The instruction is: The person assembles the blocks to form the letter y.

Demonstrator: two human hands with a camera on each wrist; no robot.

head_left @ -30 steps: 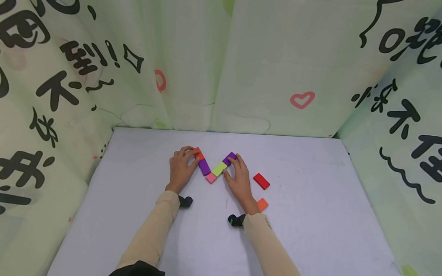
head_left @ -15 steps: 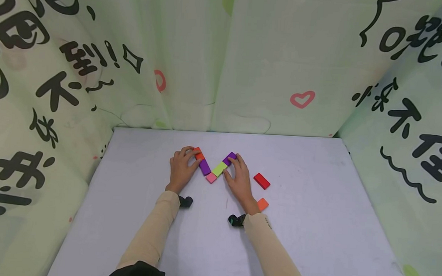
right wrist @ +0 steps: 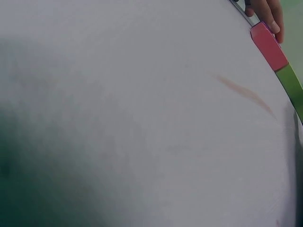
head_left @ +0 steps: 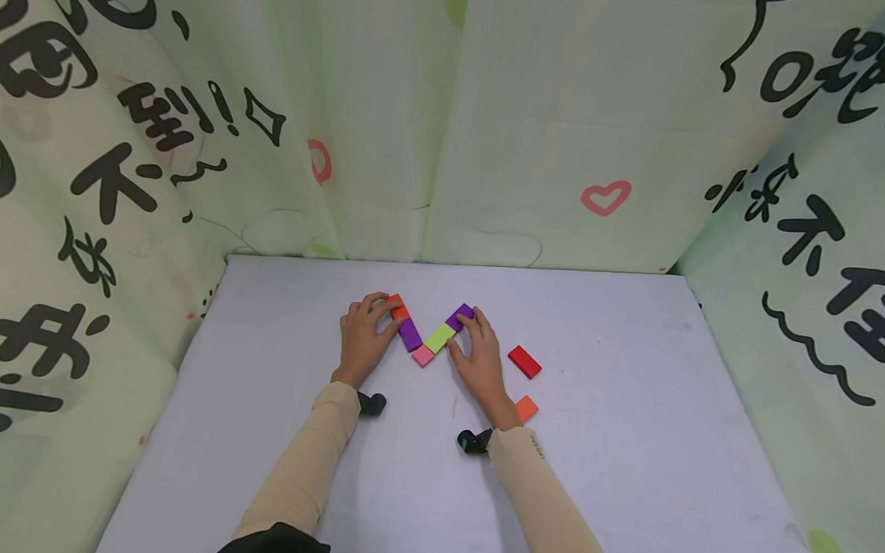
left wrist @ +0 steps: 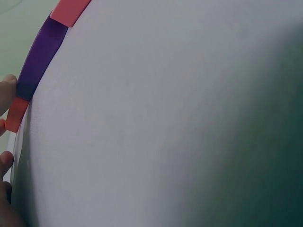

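Five small blocks form a V on the white table. Its left arm has an orange block [left wrist: 17, 115] at the far end and a purple block [head_left: 410, 335] below it. A pink block [head_left: 423, 356] is at the point. The right arm is a lime green block [head_left: 439, 338] topped by a second purple block [head_left: 465, 310]. My left hand [head_left: 362, 337] holds the orange block's outer side with bent fingers, its thumb near the joint with the purple one. My right hand [head_left: 482, 364] holds the upper purple block between its fingers, thumb beside the green block.
A red block [head_left: 524, 363] lies to the right of my right hand. Closer in, an orange block [head_left: 526, 409] lies beside the right wrist, partly covered by it. A printed green curtain [head_left: 524, 147] surrounds the white table [head_left: 628, 453] at the back and sides.
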